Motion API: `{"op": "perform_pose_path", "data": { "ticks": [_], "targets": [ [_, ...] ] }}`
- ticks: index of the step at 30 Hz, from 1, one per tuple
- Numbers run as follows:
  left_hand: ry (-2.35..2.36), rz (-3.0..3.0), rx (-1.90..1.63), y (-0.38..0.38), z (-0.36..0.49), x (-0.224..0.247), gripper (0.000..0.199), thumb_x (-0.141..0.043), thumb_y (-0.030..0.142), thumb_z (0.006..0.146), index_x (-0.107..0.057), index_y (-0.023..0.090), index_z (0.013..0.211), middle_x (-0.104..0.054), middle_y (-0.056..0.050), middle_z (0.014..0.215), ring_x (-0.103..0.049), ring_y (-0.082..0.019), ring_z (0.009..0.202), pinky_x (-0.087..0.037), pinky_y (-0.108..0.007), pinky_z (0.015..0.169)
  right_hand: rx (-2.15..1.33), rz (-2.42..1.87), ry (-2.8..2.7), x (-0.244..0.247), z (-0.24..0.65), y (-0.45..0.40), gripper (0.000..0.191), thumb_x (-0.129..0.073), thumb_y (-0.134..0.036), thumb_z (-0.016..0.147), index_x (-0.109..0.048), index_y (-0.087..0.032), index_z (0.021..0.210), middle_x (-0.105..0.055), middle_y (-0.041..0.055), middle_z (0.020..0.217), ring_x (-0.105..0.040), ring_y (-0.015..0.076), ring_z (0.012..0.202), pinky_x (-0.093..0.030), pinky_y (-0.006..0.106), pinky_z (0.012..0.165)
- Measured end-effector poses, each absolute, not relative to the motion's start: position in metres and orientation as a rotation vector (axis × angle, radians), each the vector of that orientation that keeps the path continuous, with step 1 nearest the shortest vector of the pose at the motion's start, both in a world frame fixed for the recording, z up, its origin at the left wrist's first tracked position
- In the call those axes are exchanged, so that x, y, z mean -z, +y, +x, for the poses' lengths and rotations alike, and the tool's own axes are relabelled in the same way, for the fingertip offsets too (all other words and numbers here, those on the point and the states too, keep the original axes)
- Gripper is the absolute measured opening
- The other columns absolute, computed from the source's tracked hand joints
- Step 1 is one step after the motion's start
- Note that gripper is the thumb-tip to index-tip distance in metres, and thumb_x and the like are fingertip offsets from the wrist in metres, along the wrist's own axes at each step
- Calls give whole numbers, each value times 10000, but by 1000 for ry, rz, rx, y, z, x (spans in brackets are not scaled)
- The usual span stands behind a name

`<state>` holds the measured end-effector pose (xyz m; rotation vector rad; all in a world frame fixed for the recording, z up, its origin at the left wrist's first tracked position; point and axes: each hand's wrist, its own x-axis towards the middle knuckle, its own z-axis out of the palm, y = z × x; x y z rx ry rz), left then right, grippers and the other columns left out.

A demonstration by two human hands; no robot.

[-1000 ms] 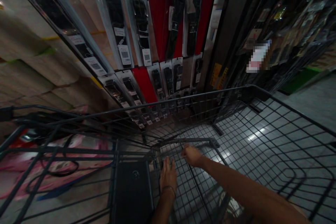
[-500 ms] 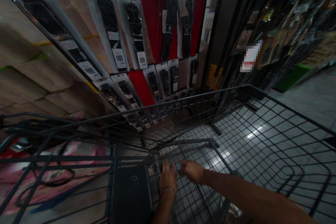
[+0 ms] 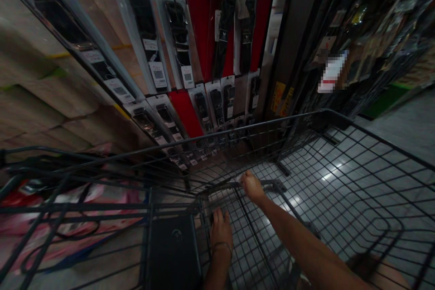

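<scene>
The open left hand rests low, perhaps bracing the dark-grey wire-mesh shopping cart; whether the curled right hand grips anything is unclear.

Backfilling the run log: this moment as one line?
left hand: in wire cart, beside dark panel | right hand: curled by crossbar, grip unclear | hanging packages: beyond cart

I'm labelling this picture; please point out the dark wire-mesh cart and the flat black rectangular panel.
Dark wire-mesh cart (image 3: pixel 336 120), head view, top rim's corner.
Flat black rectangular panel (image 3: pixel 175 256), head view, face's middle.
</scene>
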<state>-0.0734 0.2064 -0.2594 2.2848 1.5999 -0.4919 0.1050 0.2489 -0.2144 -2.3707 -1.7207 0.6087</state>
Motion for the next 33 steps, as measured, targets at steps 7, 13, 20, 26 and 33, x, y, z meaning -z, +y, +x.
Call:
{"op": "perform_pose_path", "data": {
  "ticks": [7,13,20,26,33],
  "targets": [
    [1576,2303,493,208,-72,251,540,-390,35,827,-501,193,1331,-377,-110,1478,-325,-231,1368,-404,-334,1044,-674,-2253,-1744,223,100,237,344,-406,-40,822,-666,-124,1031,-576,130,1060,-562,179,996,-403,249,889],
    [1590,2267,471,207,-70,246,519,-432,41,825,-514,187,1316,-373,-129,1475,-320,-233,1370,-412,-332,1037,-762,-2229,-1837,223,106,236,382,-388,-13,812,-679,-114,1038,-606,156,1099,-601,189,960,-407,267,894],
    [1580,2216,483,208,-69,246,562,-361,-1,825,-487,192,1337,-335,-101,1502,-263,-223,1395,-373,-316,1054,-773,-2190,-2051,221,91,216,402,-369,12,790,-669,-88,1038,-617,179,1113,-622,214,974,-441,278,857],
    [1601,2221,478,206,-69,245,566,-330,10,835,-475,196,1349,-321,-86,1512,-261,-222,1395,-360,-313,1056,-833,-2102,-2168,219,87,196,373,-413,-4,765,-686,-114,993,-617,162,1108,-632,207,948,-459,277,859],
    [1621,2231,504,203,-65,238,539,-316,28,858,-480,174,1350,-331,-101,1505,-273,-233,1390,-343,-323,1075,-793,-2020,-2488,211,87,190,357,-429,17,747,-663,-72,1000,-612,196,1109,-631,248,954,-490,300,812]
  ]
}}
